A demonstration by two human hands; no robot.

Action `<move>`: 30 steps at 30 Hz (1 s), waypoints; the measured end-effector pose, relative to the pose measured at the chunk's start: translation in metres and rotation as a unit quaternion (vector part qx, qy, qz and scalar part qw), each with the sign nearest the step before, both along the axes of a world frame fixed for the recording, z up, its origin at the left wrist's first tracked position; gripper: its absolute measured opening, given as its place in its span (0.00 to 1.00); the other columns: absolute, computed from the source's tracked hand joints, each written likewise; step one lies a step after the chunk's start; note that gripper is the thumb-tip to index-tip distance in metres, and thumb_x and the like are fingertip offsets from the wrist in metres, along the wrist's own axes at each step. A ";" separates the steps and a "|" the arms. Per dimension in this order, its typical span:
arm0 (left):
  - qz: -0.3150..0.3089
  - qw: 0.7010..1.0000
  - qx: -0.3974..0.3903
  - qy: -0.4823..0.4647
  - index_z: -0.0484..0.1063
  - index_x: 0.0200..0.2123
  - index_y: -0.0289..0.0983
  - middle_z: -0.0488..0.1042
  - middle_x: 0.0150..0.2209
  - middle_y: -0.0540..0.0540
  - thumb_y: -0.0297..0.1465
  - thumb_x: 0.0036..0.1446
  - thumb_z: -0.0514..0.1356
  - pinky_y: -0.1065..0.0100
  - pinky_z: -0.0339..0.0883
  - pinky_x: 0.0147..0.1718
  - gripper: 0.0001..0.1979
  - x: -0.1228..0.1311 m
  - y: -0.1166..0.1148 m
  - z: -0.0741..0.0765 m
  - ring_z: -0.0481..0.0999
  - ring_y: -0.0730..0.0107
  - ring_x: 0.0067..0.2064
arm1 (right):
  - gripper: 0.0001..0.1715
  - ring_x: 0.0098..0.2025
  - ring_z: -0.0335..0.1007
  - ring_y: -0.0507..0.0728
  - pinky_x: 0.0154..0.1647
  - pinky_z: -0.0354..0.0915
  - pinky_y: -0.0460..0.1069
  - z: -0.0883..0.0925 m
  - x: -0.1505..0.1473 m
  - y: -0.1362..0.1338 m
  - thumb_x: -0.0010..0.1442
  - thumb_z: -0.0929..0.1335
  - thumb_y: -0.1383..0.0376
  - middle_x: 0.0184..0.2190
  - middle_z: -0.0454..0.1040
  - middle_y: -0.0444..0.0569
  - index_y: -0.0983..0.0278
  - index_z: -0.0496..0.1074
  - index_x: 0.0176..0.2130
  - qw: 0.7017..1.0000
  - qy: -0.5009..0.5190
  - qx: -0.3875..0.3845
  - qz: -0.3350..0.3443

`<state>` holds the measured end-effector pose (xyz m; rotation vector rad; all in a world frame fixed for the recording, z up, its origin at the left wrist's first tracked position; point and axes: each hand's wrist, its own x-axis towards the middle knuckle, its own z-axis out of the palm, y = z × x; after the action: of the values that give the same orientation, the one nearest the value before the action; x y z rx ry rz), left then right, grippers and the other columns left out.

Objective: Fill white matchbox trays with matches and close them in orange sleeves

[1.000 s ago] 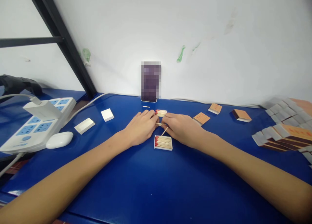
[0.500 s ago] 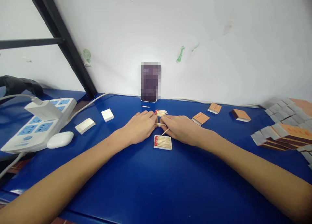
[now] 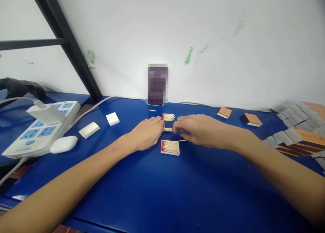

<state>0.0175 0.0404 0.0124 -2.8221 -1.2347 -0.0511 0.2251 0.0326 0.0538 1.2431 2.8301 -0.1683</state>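
Observation:
My left hand (image 3: 149, 133) is closed around the left ends of a few matchsticks (image 3: 168, 129) on the blue table. Just right of them is my right hand (image 3: 193, 130), its thumb and fingers apart, with nothing seen between them. A single matchstick (image 3: 182, 140) pokes out under its thumb, beside the tray's top right corner. Nearest me sits an open white matchbox tray (image 3: 170, 153) filled with red-headed matches (image 3: 169, 147). Beyond my fingers lies a loose pile of matches (image 3: 168, 117), and farther back one match (image 3: 152, 110).
A phone (image 3: 156, 86) leans on the wall. At left are two white trays (image 3: 89, 130) (image 3: 112, 118), an earbud case (image 3: 63, 144) and a power strip (image 3: 43, 128). Orange matchboxes (image 3: 224, 112) (image 3: 252, 119) and stacked matchboxes (image 3: 302, 138) stand at right.
My right hand has opened and moved right, off the matchsticks, and its arm now covers one orange matchbox. The single stick beside the tray has swung flatter and shifted right. My left hand stays put.

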 end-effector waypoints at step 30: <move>-0.091 0.972 -0.189 -0.106 0.69 0.32 0.37 0.65 0.35 0.48 0.32 0.61 0.52 0.65 0.58 0.39 0.08 -0.008 -0.027 0.028 0.65 0.68 0.37 | 0.08 0.28 0.65 0.54 0.28 0.53 0.49 0.008 0.005 -0.010 0.55 0.63 0.65 0.26 0.73 0.44 0.61 0.68 0.25 0.987 -0.054 -0.153 -0.024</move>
<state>0.0091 0.0136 0.0403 -3.3336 -1.1191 -0.1447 0.2304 0.0226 0.0619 1.2121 2.5618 -0.4996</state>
